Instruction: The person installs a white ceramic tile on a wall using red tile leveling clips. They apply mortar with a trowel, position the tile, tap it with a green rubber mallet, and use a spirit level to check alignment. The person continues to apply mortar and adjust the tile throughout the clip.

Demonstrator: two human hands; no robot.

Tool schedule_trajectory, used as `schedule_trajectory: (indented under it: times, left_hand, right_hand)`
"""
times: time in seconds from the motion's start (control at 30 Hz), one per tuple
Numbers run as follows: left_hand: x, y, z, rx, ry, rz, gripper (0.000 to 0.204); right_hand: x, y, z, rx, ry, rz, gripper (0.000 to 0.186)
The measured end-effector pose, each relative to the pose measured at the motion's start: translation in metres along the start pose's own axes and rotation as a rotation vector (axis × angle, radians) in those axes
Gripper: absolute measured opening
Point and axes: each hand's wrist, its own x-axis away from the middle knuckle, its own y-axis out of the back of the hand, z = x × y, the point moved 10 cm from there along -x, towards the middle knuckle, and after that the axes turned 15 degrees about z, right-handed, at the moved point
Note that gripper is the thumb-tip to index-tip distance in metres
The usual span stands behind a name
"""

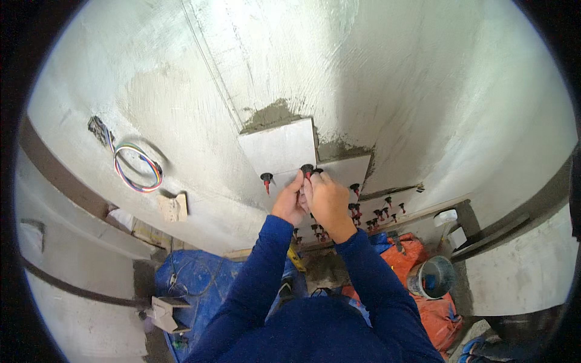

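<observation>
A light grey wall tile (278,148) sits on the plastered wall above a second tile (346,172) to its right. At the joint between them is a black-capped tile leveling clip (307,169) with a red stem. My left hand (290,202) is closed, its thumb and fingers pinching at the red stem from the left. My right hand (328,202) closes in from the right, fingers bent against the same clip and partly hiding it. Another leveling clip (266,179) juts from the upper tile's lower edge, left of my hands. Several more clips (378,213) stick out lower right.
Coiled coloured wires (138,168) hang from a wall hole at left, near a torn cardboard piece (173,207). Below lie a blue tarp (193,275) and orange sheeting (439,320). A bucket (431,278) stands at right. An open carton (166,314) is lower left.
</observation>
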Motion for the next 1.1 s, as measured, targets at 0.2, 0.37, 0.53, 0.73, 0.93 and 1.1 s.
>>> schedule_trajectory:
  times: [0.2, 0.37, 0.53, 0.73, 0.93, 1.1]
  left_hand:
    - [-0.005, -0.002, 0.011, 0.107, 0.091, -0.064, 0.034]
    - [-0.015, -0.016, 0.014, 0.285, 0.063, 0.124, 0.037]
    - [-0.019, -0.022, 0.012, 0.396, 0.029, 0.175, 0.033]
    - [-0.016, -0.028, 0.005, 0.352, -0.043, 0.045, 0.020]
    - [-0.017, -0.022, -0.004, 0.230, -0.138, -0.053, 0.018]
    - [-0.025, -0.008, -0.008, 0.129, -0.157, -0.058, 0.017]
  right_hand:
    - [-0.005, 0.000, 0.002, 0.098, -0.031, -0.016, 0.027]
    - [-0.006, -0.004, 0.003, 0.113, -0.007, 0.001, 0.025]
    - [-0.006, -0.002, 0.006, 0.078, 0.025, -0.032, 0.023]
    - [-0.003, -0.009, 0.005, 0.074, 0.036, 0.004, 0.017]
    - [-0.002, -0.006, 0.003, -0.006, 0.064, -0.016, 0.014]
    - [-0.003, -0.004, 0.002, -0.067, 0.108, -0.042, 0.011]
